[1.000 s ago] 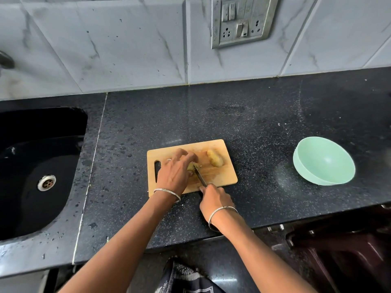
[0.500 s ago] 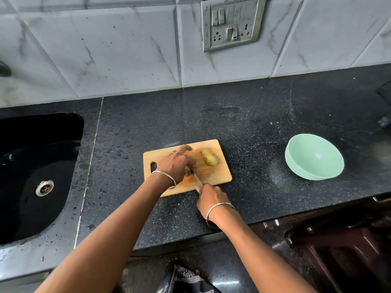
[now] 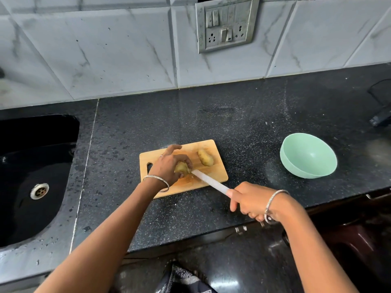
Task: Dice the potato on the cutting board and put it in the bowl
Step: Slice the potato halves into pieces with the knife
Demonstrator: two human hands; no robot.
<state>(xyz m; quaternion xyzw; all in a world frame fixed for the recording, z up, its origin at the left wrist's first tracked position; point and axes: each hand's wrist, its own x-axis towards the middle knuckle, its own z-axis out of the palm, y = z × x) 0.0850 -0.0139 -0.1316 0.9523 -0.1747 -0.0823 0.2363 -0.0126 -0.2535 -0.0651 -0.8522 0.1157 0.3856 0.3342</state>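
Note:
A wooden cutting board [image 3: 218, 172] lies on the black counter. My left hand [image 3: 169, 166] grips a potato piece [image 3: 181, 167] near the board's middle. A second potato half [image 3: 205, 158] lies apart at the board's far right. My right hand [image 3: 251, 200] grips the handle of a knife [image 3: 211, 182] off the board's right front corner; the pale blade slants up-left and its tip meets the held piece. The mint green bowl [image 3: 307, 158] sits empty on the counter to the right.
A black sink [image 3: 31, 176] with a metal drain is set into the counter at the left. A switch-and-socket plate [image 3: 226, 24] hangs on the tiled wall. A dark object [image 3: 380, 118] lies at the far right edge. The counter's front edge runs under my right wrist.
My right hand has drawn the knife back to the right, off the board's front edge, so the blade now slants across the corner. My left hand stays on the potato piece.

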